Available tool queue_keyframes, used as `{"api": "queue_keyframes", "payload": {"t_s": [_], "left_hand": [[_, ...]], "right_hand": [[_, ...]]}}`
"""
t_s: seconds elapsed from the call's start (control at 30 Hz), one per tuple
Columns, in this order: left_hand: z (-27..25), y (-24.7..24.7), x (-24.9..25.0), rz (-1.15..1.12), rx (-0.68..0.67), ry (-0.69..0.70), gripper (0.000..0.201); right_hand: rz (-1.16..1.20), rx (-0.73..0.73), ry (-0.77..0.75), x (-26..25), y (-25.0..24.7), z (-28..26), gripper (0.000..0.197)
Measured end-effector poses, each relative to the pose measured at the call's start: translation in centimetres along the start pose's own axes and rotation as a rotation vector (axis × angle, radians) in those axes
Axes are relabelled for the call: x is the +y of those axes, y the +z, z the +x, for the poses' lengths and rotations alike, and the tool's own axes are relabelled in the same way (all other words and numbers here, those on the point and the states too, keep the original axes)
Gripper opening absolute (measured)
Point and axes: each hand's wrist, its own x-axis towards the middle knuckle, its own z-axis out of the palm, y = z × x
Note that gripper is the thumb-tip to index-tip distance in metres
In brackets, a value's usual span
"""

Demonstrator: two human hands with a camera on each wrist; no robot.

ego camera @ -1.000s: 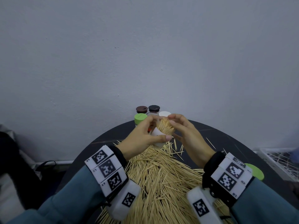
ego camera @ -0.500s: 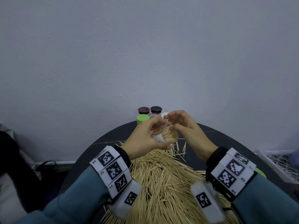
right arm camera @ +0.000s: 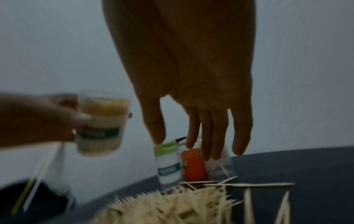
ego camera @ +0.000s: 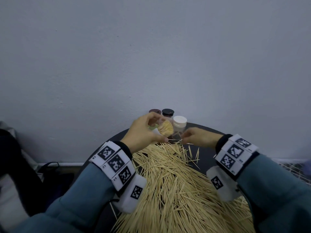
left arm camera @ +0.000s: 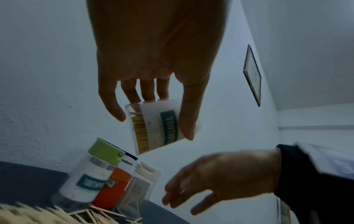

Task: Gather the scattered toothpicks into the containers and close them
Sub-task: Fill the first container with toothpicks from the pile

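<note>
- The left hand holds a clear plastic toothpick jar with a white-and-teal label in the air above the far edge of the round dark bench. The thumb runs down the labelled side and the other fingers curl round the back.
- The jar has no lid, and its open mouth, packed with pale wooden toothpick ends, tilts toward the person.
- The right hand is low over the bench, just right of the jar and apart from it. Its fingers hang long and slightly spread with nothing in them in the right wrist view. In the head view the fingertips are at the far edge of the pile; I cannot tell if they touch a stick.
- The big heap of loose wooden toothpicks spreads from the hands to the near edge, with a few strays to the right.
- Against the grey wall stand the other jars: a green-lidded clear jar, an orange-labelled jar, a white-lidded jar, a black-lidded jar and a brown-lidded jar.
- The left hand covers most of the green-lidded jar in the head view, and the brown lid is half hidden.
- The right wrist view is blurred, so the held jar's label cannot be read there.
</note>
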Motion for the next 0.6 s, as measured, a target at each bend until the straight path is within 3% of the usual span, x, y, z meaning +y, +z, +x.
{"api": "queue_keyframes", "payload": {"t_s": [0.07, 0.33, 0.47, 0.6], "left_hand": [[0.3, -0.7, -0.3, 0.003, 0.019, -0.009, 0.058], [0.8, -1.2, -0.9, -0.029, 0.030, -0.026, 0.056], [0.8, -1.1, -0.7, -0.036, 0.026, -0.019, 0.056], [0.8, -1.1, -0.4, -0.040, 0.018, -0.016, 0.054]], "right_hand": [[-0.245, -0.087, 0.033, 0.2, 0.7, 1.7, 0.051], [-0.497, -0.167, -0.001, -0.4, 3.2, 6.1, 0.081], [-0.556, -0.158, 0.029, 0.0, 4.1, 7.0, 0.088], [-0.656, -0.090, 0.008, 0.1, 4.3, 6.9, 0.080]]}}
